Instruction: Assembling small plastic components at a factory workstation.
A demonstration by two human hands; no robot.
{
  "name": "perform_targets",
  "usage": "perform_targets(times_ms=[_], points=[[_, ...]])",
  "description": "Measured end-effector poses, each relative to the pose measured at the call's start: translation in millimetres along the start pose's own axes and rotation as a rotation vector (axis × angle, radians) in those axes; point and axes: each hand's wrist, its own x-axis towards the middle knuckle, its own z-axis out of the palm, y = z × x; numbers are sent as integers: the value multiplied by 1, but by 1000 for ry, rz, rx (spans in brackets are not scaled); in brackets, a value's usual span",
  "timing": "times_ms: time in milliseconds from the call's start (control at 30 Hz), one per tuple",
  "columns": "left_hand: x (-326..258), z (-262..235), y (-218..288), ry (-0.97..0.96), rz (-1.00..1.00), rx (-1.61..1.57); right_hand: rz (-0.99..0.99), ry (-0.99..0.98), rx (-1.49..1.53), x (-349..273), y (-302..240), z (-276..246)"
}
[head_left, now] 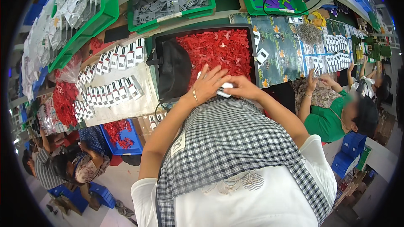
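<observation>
My left hand (208, 85) is held in front of my apron, its back toward me and its fingers bent over a small white plastic casing. My right hand (240, 87) comes in from the other side, its fingers closed on the white plastic casing (226, 89) between the two hands. Most of the casing is covered by my fingers. Just beyond them is a black tray (253, 69) heaped with small red plastic parts (219, 50). A black bag or cloth (173, 70) lies over the tray's left side.
Rows of white devices (122, 88) stand on the board at left; more devices (336, 52) lie at far right. Green bins (168, 6) with grey parts line the back. A blue bin (126, 138) holds red parts. A co-worker in green (326, 115) sits at right.
</observation>
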Motion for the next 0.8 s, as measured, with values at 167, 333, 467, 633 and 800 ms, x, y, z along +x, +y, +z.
perform_targets(times_ms=[167,333,467,633,800], points=[[-57,17,-11,119,-800,-729,-4,361,-156,53,44,-15],[-72,18,-10,392,-1048,-1328,-65,554,-764,102,85,-22],[-60,9,-2,456,-1131,-1532,90,552,-576,102,102,-33],[-39,1,2,461,-1122,-1869,-100,413,34,63,33,-8],[-13,-11,7,359,-1141,-1948,-266,366,-124,33,-20,19]])
